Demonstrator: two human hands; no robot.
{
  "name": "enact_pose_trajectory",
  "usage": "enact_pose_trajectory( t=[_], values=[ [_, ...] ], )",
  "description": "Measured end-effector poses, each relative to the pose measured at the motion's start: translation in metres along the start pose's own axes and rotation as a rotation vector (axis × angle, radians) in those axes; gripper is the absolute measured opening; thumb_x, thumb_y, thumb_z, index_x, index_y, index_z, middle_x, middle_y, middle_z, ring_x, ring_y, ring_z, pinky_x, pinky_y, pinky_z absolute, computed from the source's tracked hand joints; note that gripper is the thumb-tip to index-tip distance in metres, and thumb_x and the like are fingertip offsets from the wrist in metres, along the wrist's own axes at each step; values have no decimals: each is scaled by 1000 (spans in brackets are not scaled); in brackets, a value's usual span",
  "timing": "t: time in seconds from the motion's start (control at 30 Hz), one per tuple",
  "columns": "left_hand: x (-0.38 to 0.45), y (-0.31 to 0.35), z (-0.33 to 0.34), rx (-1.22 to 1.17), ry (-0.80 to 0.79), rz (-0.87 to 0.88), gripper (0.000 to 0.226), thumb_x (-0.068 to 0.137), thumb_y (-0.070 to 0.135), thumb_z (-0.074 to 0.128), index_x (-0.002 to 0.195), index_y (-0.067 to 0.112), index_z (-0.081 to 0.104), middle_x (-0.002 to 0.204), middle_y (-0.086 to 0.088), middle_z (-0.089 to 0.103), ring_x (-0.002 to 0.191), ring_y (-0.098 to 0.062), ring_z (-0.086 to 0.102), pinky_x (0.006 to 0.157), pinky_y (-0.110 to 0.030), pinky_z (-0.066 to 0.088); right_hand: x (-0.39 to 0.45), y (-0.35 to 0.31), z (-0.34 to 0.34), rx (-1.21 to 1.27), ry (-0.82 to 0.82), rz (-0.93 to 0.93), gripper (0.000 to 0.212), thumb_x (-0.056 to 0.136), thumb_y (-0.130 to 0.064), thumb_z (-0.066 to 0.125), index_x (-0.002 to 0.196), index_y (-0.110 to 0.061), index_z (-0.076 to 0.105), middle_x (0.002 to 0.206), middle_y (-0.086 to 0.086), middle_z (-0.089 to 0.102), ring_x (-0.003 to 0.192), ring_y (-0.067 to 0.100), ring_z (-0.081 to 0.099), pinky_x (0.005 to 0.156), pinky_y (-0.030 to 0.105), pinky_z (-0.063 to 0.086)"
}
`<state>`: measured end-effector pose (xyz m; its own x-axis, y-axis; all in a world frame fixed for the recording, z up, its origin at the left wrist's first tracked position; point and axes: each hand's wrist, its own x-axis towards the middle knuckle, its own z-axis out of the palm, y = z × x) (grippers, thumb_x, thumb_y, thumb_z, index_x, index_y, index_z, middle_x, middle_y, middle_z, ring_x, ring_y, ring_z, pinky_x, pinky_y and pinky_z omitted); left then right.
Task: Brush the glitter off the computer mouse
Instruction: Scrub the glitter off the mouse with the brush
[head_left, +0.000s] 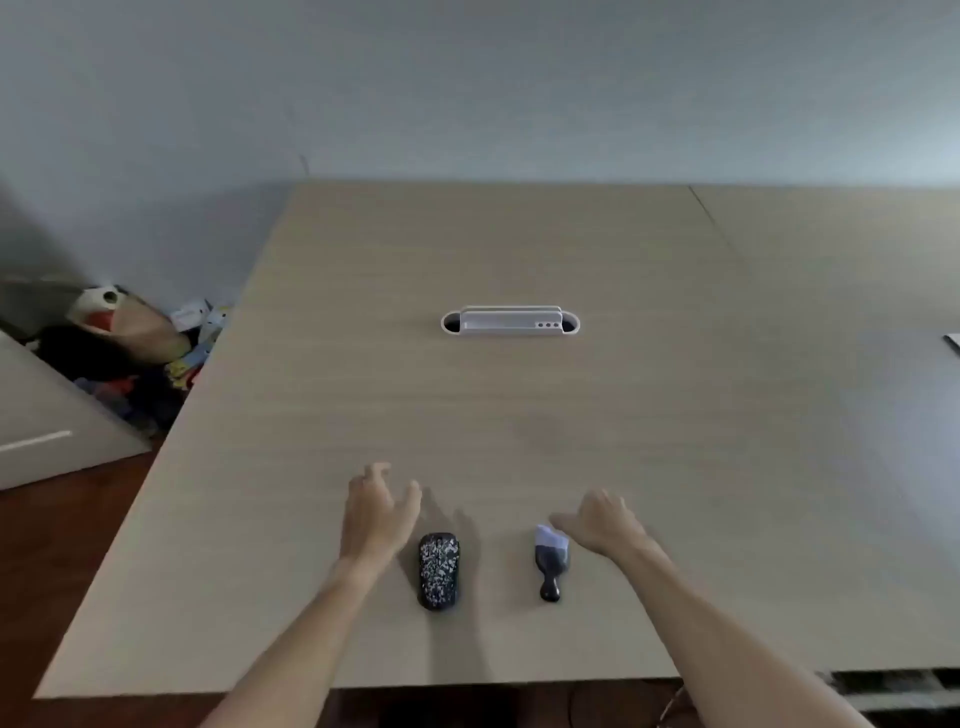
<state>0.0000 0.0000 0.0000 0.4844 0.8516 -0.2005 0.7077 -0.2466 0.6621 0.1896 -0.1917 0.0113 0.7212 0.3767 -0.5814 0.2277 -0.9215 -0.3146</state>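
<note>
Pre-grasp step: glitter-speckled mouse and brush untouched near desk front edge, left hand and right hand spread empty; next, probably right grips brush handle.

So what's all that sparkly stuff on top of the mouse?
White glitter specks cover the black mouse's whole top. Its buttons and wheel can't be seen beneath them. Nothing else sits on it.

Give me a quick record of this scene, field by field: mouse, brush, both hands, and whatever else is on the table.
mouse: on table, covered in glitter
brush: on table, right of mouse, bristles away from person
left hand: open, empty, beside mouse
right hand: open, empty, by brush bristles
cable slot: mid-table, white
</note>
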Motion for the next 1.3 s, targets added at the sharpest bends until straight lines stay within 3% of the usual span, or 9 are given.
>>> enact_pose_trajectory(
  t=[0.2, 0.3, 0.4, 0.5, 0.6, 0.8, 0.9, 1.1, 1.3],
  values=[
    [-72, -41, 41, -97, -23, -219, 68, 74, 45, 71, 126, 12, 45, 123, -10, 52, 118, -26, 48, 99, -37, 41, -23, 21, 68, 47, -51, 131, 42, 66, -57, 65, 72, -16, 57, 73, -2, 59, 66, 20, 57, 54, 28, 39],
    [-89, -44, 60, -45, -22, -239, 89, 61, 58, 75, 129, 12, 41, 126, -8, 51, 121, -26, 47, 100, -40, 44, -29, 24, 87, 53, 33, 120, 42, 73, -46, 67, 97, -12, 61, 85, 1, 59, 82, 27, 63, 63, 31, 45],
    [-94, -42, 71, 29, -1, -207, 100, 54, 66, 77, 128, 10, 40, 123, -8, 52, 117, -28, 49, 95, -40, 47, -30, 25, 95, 56, 77, 73, 25, 85, -27, 54, 101, -8, 56, 93, 7, 61, 95, 34, 64, 70, 35, 47],
    [-89, -44, 76, 67, 32, -166, 91, 58, 62, 79, 123, 9, 44, 117, -9, 55, 111, -29, 52, 91, -40, 48, -25, 25, 90, 77, 100, -15, 10, 90, -20, 47, 87, -11, 50, 84, 5, 53, 80, 33, 55, 65, 34, 39],
    [-84, -47, 75, 121, 29, -102, 75, 64, 51, 79, 118, 8, 49, 111, -10, 59, 106, -29, 55, 87, -38, 49, -18, 20, 82, 122, 129, -160, 26, 93, -16, 43, 68, -21, 41, 67, -1, 50, 67, 27, 49, 57, 35, 34],
    [-73, -54, 73, 254, -40, 8, 48, 69, 32, 67, 111, 12, 53, 106, -5, 57, 103, -28, 53, 87, -35, 48, -11, -3, 63, 134, 110, -301, 21, 98, -18, 43, 81, -9, 49, 73, 5, 54, 68, 27, 45, 56, 36, 28],
    [-65, -61, 71, 287, -69, 76, 49, 70, 28, 66, 115, 15, 53, 113, -3, 55, 109, -26, 50, 92, -35, 47, -16, -20, 64, 82, 11, -373, 29, 97, -28, 49, 81, -4, 56, 75, 7, 55, 72, 26, 45, 61, 35, 28],
    [-55, -63, 64, 257, -157, 139, 42, 67, 19, 63, 107, 18, 53, 109, 2, 55, 106, -25, 51, 90, -32, 45, -30, -42, 83, 91, -126, -469, 42, 86, -26, 59, 69, 11, 50, 62, 9, 37, 60, 20, 30, 46, 28, 22],
    [-53, -64, 63, 244, -172, 142, 50, 67, 20, 66, 115, 20, 54, 113, 3, 56, 110, -24, 50, 94, -33, 44, -24, -32, 83, 35, -12, -381, 40, 87, -20, 54, 55, -8, 34, 59, 14, 31, 63, 27, 28, 45, 29, 21]
  ],
)
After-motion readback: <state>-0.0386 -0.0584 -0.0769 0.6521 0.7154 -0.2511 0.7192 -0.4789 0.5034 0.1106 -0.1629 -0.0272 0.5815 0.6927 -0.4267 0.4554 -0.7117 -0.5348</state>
